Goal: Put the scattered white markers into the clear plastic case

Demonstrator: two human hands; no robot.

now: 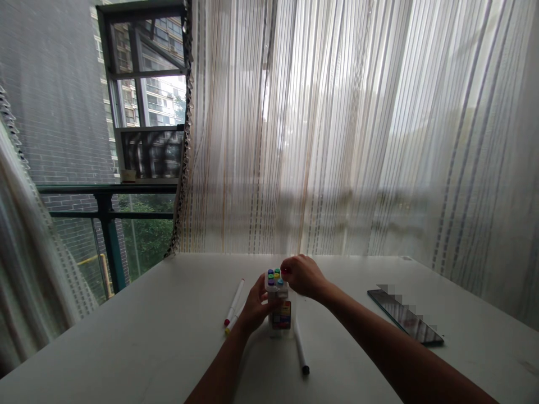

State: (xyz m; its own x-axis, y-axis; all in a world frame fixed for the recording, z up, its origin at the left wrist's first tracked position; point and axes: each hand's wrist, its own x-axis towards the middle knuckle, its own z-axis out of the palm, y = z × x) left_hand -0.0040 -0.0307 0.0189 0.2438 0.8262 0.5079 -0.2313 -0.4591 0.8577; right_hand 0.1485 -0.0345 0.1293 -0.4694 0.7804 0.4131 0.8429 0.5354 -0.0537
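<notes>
A clear marker box (280, 317) with a printed label stands on the white table (138, 342), several coloured marker caps showing at its top. My left hand (255, 306) wraps around the box's left side. My right hand (303, 276) is at the box's top right, its fingers pinching a red-capped marker (285, 271). Loose on the table, a white marker with a red cap (234, 302) lies left of the box, and a yellow-capped marker (233, 324) lies partly behind my left hand. A white marker with a black cap (300, 349) lies just below the box.
A dark smartphone (405, 317) lies on the table to the right. Sheer striped curtains (337, 140) hang behind the table's far edge. At the left are a window frame (143, 90) and a dark railing (109, 224).
</notes>
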